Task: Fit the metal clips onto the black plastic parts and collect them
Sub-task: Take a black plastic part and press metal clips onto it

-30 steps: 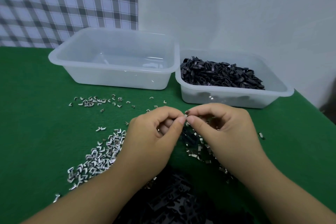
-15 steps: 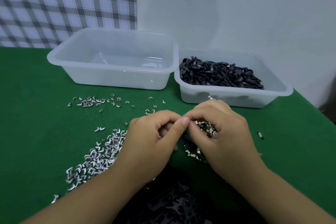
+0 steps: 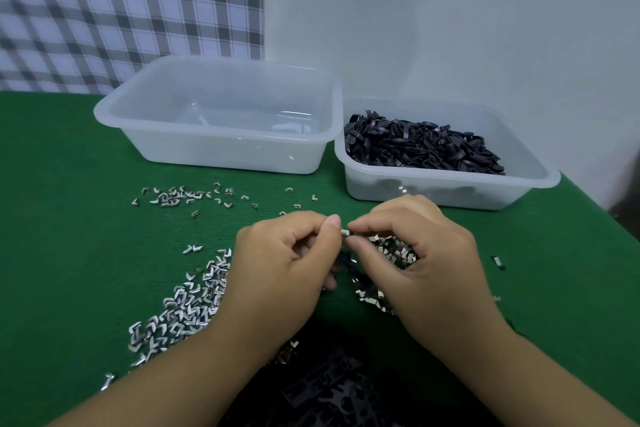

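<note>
The hands have eased a touch apart since half a second ago, and a bright sliver now shows between the fingertips where before they were closed together.

The green table (image 3: 69, 218) carries two clear tubs at the back. The left tub (image 3: 114, 121) looks almost bare inside, while the right tub (image 3: 450, 191) is heaped with black parts (image 3: 422, 147). More dark pieces lie in a blurred heap at the near edge, too dim to make out. Loose clips (image 3: 187, 302) spread in a wide drift on the left, and another pile sits just under the right hand.

Both hands are at the centre now. The left hand (image 3: 277, 263) is curled tight, thumb and forefinger nipped together at one end of a single clip (image 3: 344, 232). The right hand (image 3: 426, 260) pinches the other end between its thumb and forefinger. Whether a black part sits inside the left hand's fingers is hidden, so there's no telling.

That clip looks tiny, thin and featherlight. It is probably stiff folded metal, smooth enough to skid out of a loose pinch and springy at the bend. The flat sides look like the best hold, leaving the open mouth free to slide onto the plastic. The black parts look rigid and light, easily gripped by their edges. Pressing too hard risks flicking the clip away.
</note>
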### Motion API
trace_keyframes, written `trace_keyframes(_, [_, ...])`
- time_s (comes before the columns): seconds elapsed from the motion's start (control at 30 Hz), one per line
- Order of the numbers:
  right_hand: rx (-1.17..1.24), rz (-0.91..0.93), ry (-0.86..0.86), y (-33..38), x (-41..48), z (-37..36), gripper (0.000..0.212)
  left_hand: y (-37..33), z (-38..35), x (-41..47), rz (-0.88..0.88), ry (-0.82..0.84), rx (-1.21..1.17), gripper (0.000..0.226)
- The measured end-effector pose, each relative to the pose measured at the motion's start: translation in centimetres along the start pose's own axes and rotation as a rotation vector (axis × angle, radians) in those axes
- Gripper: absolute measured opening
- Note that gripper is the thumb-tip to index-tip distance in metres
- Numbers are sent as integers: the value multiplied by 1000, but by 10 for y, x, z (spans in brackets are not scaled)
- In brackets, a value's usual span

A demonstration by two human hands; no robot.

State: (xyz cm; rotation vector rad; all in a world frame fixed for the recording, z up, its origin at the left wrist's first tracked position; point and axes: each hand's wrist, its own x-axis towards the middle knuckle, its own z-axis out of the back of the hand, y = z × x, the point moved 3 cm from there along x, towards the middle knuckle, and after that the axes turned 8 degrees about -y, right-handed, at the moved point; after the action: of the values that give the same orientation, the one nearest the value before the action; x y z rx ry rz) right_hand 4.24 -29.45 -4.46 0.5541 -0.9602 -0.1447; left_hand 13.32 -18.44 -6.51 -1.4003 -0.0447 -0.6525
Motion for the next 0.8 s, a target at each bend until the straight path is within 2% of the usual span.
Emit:
trace_keyframes(0.1, [-6,-10,-9,-1,0,0,2,0,-1,-1,18,42,-32,23])
trace_keyframes(0.2, [-34,-45,-50,-4,3,5,3,1,-2,0,77,46,-168,13])
trace_keyframes(0.37, [-141,-77,-82,-11,9,14,10,8,-3,3,215,42,-273,32])
trace_keyframes(0.63, [-303,51,-2,-8,4,8,8,8,-4,4,235,37,-311,25])
trace_keyframes(0.8, [-347,63,2,-8,4,8,2,7,-4,4,207,58,-316,26])
